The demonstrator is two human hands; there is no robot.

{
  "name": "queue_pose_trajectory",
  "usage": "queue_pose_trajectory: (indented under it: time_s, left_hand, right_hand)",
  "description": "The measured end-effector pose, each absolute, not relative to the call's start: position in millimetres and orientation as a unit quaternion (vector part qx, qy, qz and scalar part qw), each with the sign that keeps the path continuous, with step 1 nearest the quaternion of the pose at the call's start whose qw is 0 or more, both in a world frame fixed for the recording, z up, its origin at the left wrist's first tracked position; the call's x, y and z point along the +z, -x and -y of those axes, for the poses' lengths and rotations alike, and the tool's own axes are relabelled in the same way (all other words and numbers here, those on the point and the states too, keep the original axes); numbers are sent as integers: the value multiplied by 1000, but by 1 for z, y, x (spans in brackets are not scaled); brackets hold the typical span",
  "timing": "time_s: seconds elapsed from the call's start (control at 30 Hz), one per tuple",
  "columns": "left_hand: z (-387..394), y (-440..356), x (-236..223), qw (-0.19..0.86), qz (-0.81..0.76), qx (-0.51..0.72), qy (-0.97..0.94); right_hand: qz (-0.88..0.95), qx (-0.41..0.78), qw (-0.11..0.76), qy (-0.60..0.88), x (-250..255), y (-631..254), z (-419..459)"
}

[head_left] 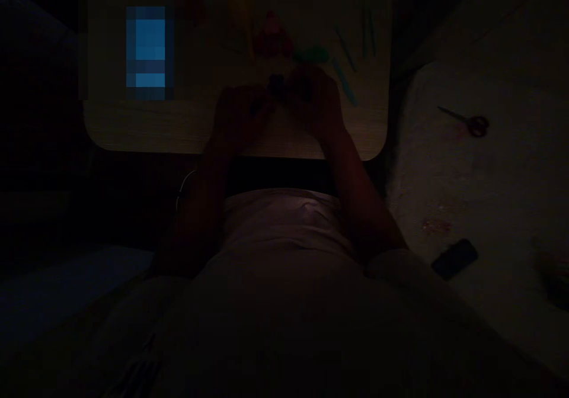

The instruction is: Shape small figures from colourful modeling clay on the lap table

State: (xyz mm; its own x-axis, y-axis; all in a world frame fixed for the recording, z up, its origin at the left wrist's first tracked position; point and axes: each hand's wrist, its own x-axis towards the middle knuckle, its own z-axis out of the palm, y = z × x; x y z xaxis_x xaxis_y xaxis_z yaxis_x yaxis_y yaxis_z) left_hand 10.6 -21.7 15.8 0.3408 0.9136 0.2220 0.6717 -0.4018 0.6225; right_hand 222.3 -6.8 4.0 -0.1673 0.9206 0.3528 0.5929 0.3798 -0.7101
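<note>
The scene is very dark. My left hand [242,114] and my right hand [313,99] meet over a small wooden lap table [146,128]. Both have their fingers curled together around a small dark lump [276,83] held between them; I cannot make out what it is. Just beyond the hands lie red pieces [272,34], a yellow piece [243,16] and a green piece [311,54], all dim.
A glowing blue screen [149,51] lies on the table's left part. Several thin teal sticks [344,66] lie on its right part. Scissors [471,122] and a dark phone [454,259] rest on pale bedding at the right.
</note>
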Motion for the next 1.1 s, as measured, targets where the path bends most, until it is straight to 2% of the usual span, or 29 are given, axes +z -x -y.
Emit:
queue_pose_trajectory:
  time_s: [0.57, 0.7, 1.1]
  left_hand:
    - [22, -9, 15, 228, -510, 269, -784]
    - [22, -9, 14, 254, -514, 265, -775]
    - [22, -8, 14, 235, -513, 258, -784]
  right_hand:
    - [735, 204, 360, 538, 10, -219, 11]
    - [736, 207, 368, 530, 10, -220, 11]
    - [733, 209, 384, 521, 1, -220, 7]
